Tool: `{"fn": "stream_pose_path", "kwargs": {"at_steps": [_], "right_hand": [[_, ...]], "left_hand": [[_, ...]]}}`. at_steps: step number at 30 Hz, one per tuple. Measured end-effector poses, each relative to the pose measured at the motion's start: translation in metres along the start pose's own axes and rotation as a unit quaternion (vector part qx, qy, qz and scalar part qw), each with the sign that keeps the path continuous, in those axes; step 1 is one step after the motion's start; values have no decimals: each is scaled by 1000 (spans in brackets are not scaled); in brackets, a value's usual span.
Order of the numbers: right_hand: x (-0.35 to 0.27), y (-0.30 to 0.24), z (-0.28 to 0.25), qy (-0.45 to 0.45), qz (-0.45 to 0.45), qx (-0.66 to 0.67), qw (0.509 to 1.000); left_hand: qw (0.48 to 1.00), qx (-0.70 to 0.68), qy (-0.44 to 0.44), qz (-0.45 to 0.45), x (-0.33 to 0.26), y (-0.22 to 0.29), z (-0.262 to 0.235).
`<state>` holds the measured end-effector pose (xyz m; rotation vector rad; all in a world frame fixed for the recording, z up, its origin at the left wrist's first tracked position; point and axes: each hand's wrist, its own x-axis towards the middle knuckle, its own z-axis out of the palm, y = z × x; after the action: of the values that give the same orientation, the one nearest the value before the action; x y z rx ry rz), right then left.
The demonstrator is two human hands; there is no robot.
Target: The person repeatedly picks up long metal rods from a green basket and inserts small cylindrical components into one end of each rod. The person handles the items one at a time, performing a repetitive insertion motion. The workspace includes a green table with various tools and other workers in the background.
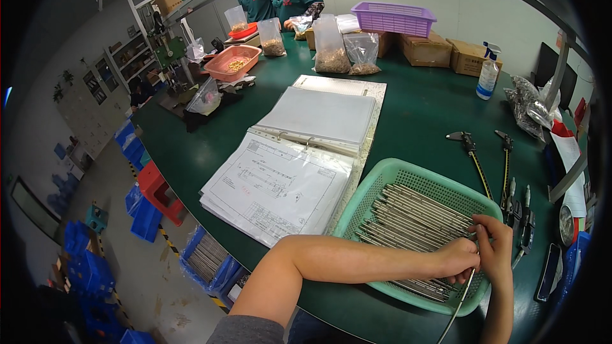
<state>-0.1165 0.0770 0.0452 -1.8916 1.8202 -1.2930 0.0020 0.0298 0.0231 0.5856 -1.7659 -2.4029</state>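
A light green plastic basket (361,200) stands at the near right of the table with many thin metal rods (417,213) laid side by side in it. My left arm reaches across the basket, and my left hand (456,260) is closed around a single metal rod (460,309) that slants down toward the table's front edge. Close against it, over the basket's right side, is my right hand (496,245), its fingers bent inward and closed. What its fingertips pinch is hidden where the two hands meet, at the rod's upper end.
Left of the basket lies an open ring binder (280,181) with a technical drawing. Two calipers (475,162) and micrometer-like tools (526,223) rest on the right. Farther back stand a spray bottle (488,76), bags of small parts (331,51), a pink basket (231,64) and cartons (427,50). Two people work beyond.
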Motion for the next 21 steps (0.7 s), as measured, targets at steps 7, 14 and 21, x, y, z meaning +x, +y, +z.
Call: {"fn": "stream_pose_path", "kwargs": {"at_steps": [7,14,21], "right_hand": [[0,-1,0,1,7,7,1000],[0,-3,0,-3,6,0,1000],[-2,0,2,-3,25,25,999]], "left_hand": [[1000,7,2,-5,0,1,0],[1000,1,0,0,-1,1,1],[1000,20,7,-3,0,0,1]]}}
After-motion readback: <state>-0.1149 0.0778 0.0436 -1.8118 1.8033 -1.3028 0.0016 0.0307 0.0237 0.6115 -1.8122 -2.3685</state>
